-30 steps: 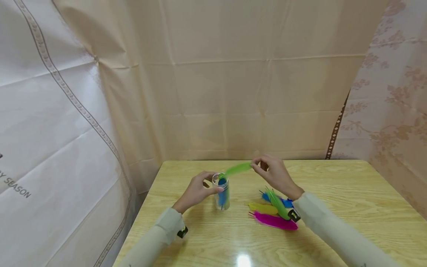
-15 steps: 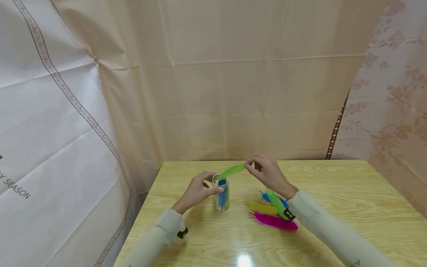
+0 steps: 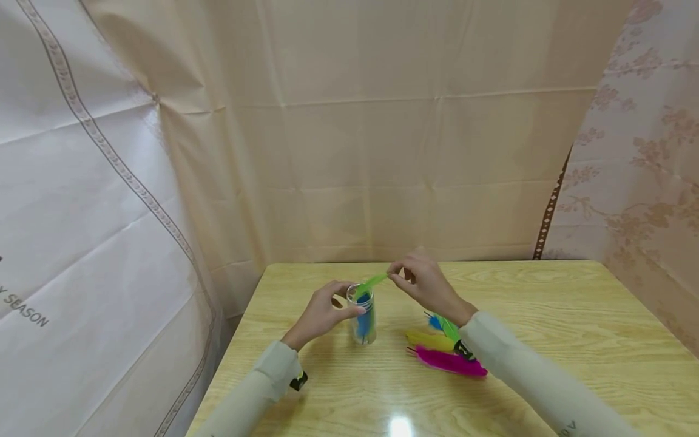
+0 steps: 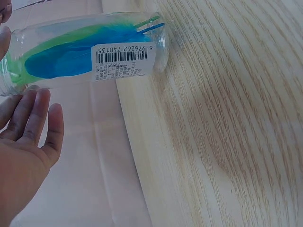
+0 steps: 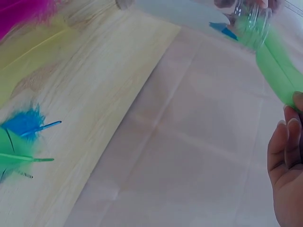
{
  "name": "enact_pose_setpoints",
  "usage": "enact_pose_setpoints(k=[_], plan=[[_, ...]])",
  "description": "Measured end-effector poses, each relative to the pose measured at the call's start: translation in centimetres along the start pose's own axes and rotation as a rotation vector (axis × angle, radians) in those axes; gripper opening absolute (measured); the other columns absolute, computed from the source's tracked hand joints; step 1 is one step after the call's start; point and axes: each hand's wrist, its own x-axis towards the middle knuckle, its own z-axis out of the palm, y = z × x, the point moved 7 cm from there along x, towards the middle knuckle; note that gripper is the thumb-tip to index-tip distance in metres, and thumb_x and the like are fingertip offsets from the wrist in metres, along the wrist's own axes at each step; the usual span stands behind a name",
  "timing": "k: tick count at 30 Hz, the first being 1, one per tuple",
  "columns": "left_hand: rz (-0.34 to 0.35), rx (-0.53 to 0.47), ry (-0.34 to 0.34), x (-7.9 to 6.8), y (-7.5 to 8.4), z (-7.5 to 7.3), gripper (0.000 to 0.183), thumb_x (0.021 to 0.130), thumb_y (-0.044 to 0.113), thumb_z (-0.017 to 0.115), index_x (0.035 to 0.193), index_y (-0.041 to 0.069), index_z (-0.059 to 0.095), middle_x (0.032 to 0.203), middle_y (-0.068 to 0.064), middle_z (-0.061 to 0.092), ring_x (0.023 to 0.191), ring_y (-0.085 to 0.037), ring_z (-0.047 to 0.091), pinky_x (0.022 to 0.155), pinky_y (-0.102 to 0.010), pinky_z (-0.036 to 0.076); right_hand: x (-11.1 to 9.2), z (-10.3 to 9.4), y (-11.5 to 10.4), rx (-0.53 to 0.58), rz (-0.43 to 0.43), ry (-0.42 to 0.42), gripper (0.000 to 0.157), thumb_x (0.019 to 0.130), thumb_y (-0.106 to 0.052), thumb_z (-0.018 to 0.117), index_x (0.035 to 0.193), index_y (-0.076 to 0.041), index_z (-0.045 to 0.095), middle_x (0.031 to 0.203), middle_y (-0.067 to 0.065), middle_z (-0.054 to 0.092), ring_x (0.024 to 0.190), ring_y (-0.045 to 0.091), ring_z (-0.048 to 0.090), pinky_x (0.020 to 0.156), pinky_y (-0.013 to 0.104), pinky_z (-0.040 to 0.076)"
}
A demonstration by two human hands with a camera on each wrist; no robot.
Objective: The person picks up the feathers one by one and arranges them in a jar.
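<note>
A: What lies nearest on the bench [image 3: 573, 328]?
B: A magenta feather [image 3: 450, 362], then a yellow feather [image 3: 429, 340], then a loose green feather [image 3: 450, 329] overlapping a loose blue feather [image 3: 434, 322]. The right sleeve [image 3: 519, 364] hides part of the pile.
A: Why over there?
B: Probably easy reach: they're on the right hand's side, well within its range.
A: And past them, to the left?
B: A clear jar [image 3: 363, 321], upright. The left hand [image 3: 322, 308] grips it near the mouth, thumb on the near side, fingers at the far rim. I'd say that's to steady it, since something so light and narrow could tip.
A: What's in it?
B: A blue feather inside [image 4: 61, 59] and a green feather inside [image 4: 71, 38], quills down at the base, presumably so the plumes face up.
A: The right hand [image 3: 426, 285]?
B: Thumb and fingertips pinch the end of a third green feather [image 3: 371, 284]; its other end is in the jar's mouth. Held by one end, it leaves the opening free of fingers. I can't tell how deep it goes.
A: And farthest off?
B: A creased beige cloth [image 3: 349, 152], hung behind the bench, likely as a plain backdrop.
</note>
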Motion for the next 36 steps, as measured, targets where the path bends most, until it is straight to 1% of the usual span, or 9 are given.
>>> enact_pose_setpoints(k=[4, 11, 16, 20, 23, 26, 28, 32, 36], plan=[[0.001, 0.0, -0.003, 0.0, 0.0, 0.0, 0.056, 0.09, 0.048, 0.079, 0.138, 0.023, 0.063, 0.12, 0.008, 0.063, 0.106, -0.012, 0.06, 0.087, -0.037, 0.053, 0.1, 0.7, -0.2, 0.014, -0.013, -0.017, 0.008, 0.092, -0.007, 0.078, 0.097, -0.013, 0.075, 0.087, -0.008, 0.064, 0.071, 0.013, 0.052, 0.06, 0.023, 0.047], [0.004, -0.008, -0.006, 0.1, 0.0, -0.1, 0.058, 0.089, 0.049, 0.079, 0.137, 0.022, 0.063, 0.124, -0.004, 0.065, 0.107, -0.015, 0.059, 0.088, -0.039, 0.053, 0.1, 1.9, -0.7, 0.042, -0.056, -0.035, 0.008, 0.092, -0.005, 0.078, 0.099, -0.008, 0.075, 0.09, -0.004, 0.067, 0.069, 0.011, 0.052, 0.059, 0.024, 0.048], [0.009, -0.021, -0.013, 0.1, 0.0, 0.0, 0.058, 0.09, 0.049, 0.078, 0.138, 0.021, 0.062, 0.128, -0.011, 0.064, 0.108, -0.019, 0.059, 0.089, -0.042, 0.053, 0.2, 2.8, -1.0, 0.071, -0.058, -0.069, 0.007, 0.094, -0.005, 0.076, 0.101, -0.007, 0.075, 0.092, -0.003, 0.068, 0.069, 0.007, 0.05, 0.059, 0.024, 0.048], [0.008, -0.018, -0.011, 0.1, 0.0, -0.1, 0.057, 0.091, 0.049, 0.078, 0.138, 0.022, 0.062, 0.127, -0.008, 0.064, 0.108, -0.018, 0.059, 0.089, -0.041, 0.053, 0.4, 3.4, -1.3, 0.092, -0.057, -0.097, 0.006, 0.094, -0.005, 0.075, 0.1, -0.006, 0.075, 0.094, -0.002, 0.069, 0.071, 0.01, 0.053, 0.06, 0.028, 0.051], [0.001, -0.008, -0.006, 0.0, 0.0, -0.1, 0.056, 0.091, 0.049, 0.078, 0.137, 0.023, 0.063, 0.124, 0.0, 0.064, 0.107, -0.015, 0.059, 0.088, -0.04, 0.053, 0.5, 3.8, -1.6, 0.098, -0.05, -0.118, 0.005, 0.095, -0.006, 0.075, 0.1, -0.007, 0.076, 0.096, -0.001, 0.07, 0.074, 0.016, 0.057, 0.063, 0.029, 0.052], [0.002, -0.002, -0.005, 0.1, 0.1, -0.1, 0.055, 0.091, 0.05, 0.077, 0.137, 0.023, 0.063, 0.122, 0.007, 0.063, 0.106, -0.013, 0.059, 0.088, -0.039, 0.053, 0.8, 4.3, -1.8, 0.083, -0.039, -0.143, 0.005, 0.095, -0.008, 0.075, 0.1, -0.007, 0.076, 0.097, -0.002, 0.069, 0.076, 0.018, 0.059, 0.065, 0.027, 0.051], [0.003, -0.001, -0.005, 0.1, 0.1, -0.1, 0.056, 0.09, 0.05, 0.077, 0.137, 0.024, 0.063, 0.121, 0.009, 0.062, 0.106, -0.012, 0.059, 0.088, -0.038, 0.053, 1.0, 4.5, -2.0, 0.074, -0.037, -0.16, 0.005, 0.095, -0.008, 0.075, 0.1, -0.006, 0.076, 0.097, -0.002, 0.069, 0.078, 0.017, 0.059, 0.066, 0.026, 0.051], [0.01, -0.002, -0.006, 0.1, 0.0, -0.1, 0.056, 0.091, 0.05, 0.077, 0.138, 0.024, 0.062, 0.122, 0.009, 0.062, 0.107, -0.012, 0.059, 0.088, -0.039, 0.053, 1.3, 5.1, -2.2, 0.061, -0.038, -0.197, 0.006, 0.096, -0.009, 0.074, 0.101, -0.006, 0.077, 0.097, -0.002, 0.069, 0.078, 0.015, 0.058, 0.067, 0.024, 0.051], [0.009, -0.003, -0.01, 0.1, -0.1, 0.0, 0.055, 0.09, 0.051, 0.077, 0.137, 0.026, 0.062, 0.123, 0.01, 0.062, 0.107, -0.012, 0.059, 0.088, -0.038, 0.053, 1.5, 5.6, -2.4, 0.046, -0.035, -0.226, 0.006, 0.097, -0.011, 0.074, 0.102, -0.009, 0.077, 0.096, -0.003, 0.069, 0.078, 0.009, 0.056, 0.067, 0.022, 0.051]])
